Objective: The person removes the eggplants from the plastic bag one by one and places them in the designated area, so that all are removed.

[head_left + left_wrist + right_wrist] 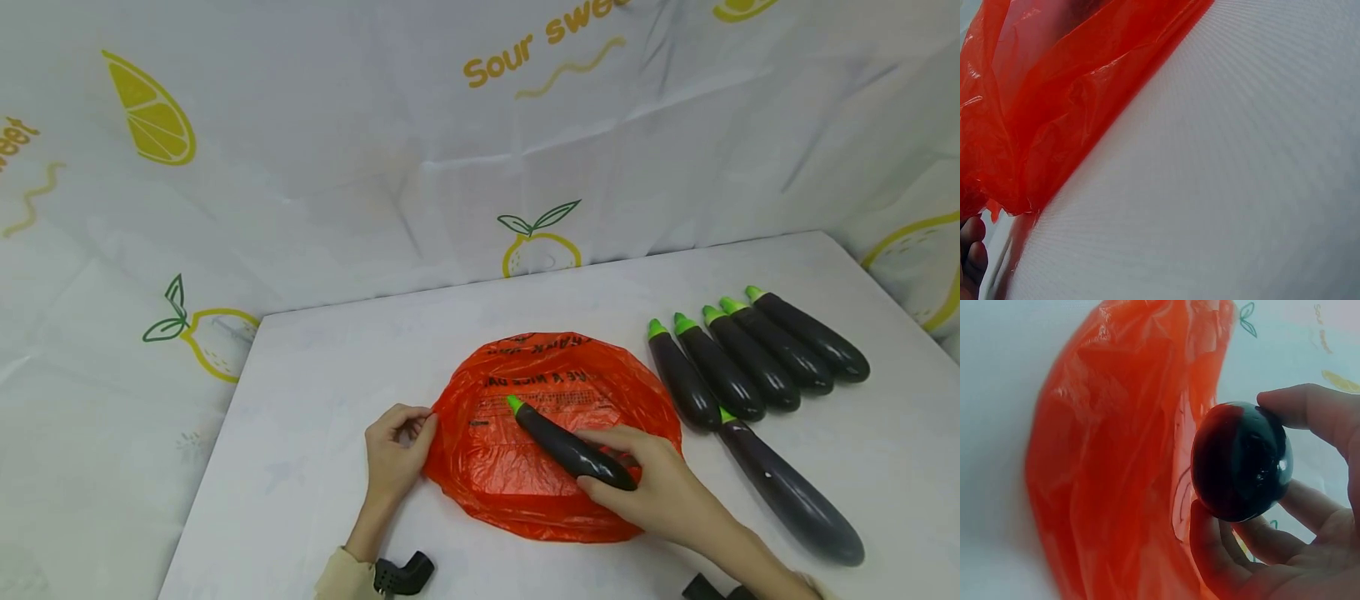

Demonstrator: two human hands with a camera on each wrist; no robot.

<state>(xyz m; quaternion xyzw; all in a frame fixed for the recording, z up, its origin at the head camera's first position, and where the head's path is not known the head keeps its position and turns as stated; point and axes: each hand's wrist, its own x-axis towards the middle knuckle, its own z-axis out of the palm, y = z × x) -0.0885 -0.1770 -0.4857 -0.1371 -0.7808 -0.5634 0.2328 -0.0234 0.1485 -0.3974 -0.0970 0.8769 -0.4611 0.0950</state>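
Observation:
A red plastic bag [525,517] lies spread on the table with its mouth open upward and printed lettering inside. At its left rim my left hand [397,446] pinches the plastic between thumb and fingers; in the left wrist view only some fingertips [975,247] show beside the gathered bag. My right hand [660,483] grips a dark eggplant [566,446] by its thick end, over the bag's opening, its green stem end pointing away and left. From the right wrist view, the eggplant's rounded end [1241,462] shows between thumb and fingers.
Several eggplants [757,358] lie side by side right of the bag, green ends away. Another eggplant [791,492] lies nearer, its green end by the row. The white table [315,375] meets a fruit-printed cloth [337,167] at the back.

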